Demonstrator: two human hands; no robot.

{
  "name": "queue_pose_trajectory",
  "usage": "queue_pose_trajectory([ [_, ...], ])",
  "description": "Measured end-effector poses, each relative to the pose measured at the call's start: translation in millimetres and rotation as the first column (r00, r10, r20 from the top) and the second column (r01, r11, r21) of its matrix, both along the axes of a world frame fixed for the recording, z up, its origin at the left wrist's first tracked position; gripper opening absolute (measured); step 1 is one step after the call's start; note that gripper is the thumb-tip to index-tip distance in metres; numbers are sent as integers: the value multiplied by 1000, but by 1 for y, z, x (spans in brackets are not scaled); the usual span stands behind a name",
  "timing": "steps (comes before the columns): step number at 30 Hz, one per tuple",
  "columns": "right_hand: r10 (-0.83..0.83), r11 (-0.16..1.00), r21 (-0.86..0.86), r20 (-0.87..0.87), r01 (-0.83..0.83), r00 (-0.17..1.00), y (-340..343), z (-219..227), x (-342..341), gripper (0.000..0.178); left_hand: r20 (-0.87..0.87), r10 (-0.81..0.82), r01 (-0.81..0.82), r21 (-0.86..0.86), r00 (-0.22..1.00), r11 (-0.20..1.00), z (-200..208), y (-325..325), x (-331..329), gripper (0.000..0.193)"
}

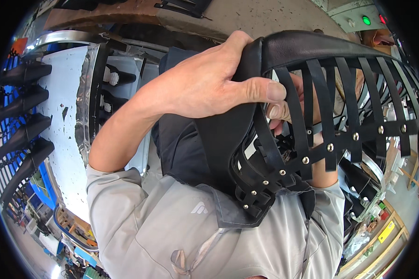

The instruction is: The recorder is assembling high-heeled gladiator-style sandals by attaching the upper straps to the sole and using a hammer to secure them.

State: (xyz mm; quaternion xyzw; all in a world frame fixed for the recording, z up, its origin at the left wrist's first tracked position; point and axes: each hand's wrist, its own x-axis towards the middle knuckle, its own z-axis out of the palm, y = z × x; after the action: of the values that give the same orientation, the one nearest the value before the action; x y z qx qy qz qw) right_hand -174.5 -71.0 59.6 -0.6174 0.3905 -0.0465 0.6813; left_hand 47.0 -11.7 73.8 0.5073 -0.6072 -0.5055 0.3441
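Note:
A large black leather piece point(307, 49) with a padded upper band and a row of hanging straps fills the middle and right. A riveted cross strap point(330, 148) joins the hanging straps near their lower ends. My left hand point(205, 88) is closed over the padded band's left end, its thumb lying on the near face and its fingers hidden behind. Just beside that thumb, my right hand point(277, 111) reaches up from behind the straps, fingers bent in against the leather. Straps cover much of this hand. Below both hands, the lower straps curl around near my chest.
A dark apron point(179, 149) covers my lap. Several similar black strapped pieces point(28, 100) hang at the left, beside a worn white panel point(65, 121). A workbench point(246, 18) runs across the far side, with a control box bearing green and red lights point(366, 20) at far right.

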Motion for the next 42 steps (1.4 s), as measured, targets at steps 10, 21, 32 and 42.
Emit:
queue_pose_trajectory([
  [10,-53,982,-181,6,53,999,-9,-18,2,28,114,116,-120,27,987,992,-2,-2,-10,81],
  [21,-124,951,293,79,96,989,-23,-5,-7,27,18,293,-274,-303,956,913,-18,0,-33,53],
  [32,-96,995,36,44,94,994,-16,-27,3,24,31,380,-378,-55,924,924,-41,-13,-26,58],
  [42,106,976,-212,247,-53,963,-23,-73,34,89,-970,25,-209,-27,240,978,-152,-13,-7,56],
])
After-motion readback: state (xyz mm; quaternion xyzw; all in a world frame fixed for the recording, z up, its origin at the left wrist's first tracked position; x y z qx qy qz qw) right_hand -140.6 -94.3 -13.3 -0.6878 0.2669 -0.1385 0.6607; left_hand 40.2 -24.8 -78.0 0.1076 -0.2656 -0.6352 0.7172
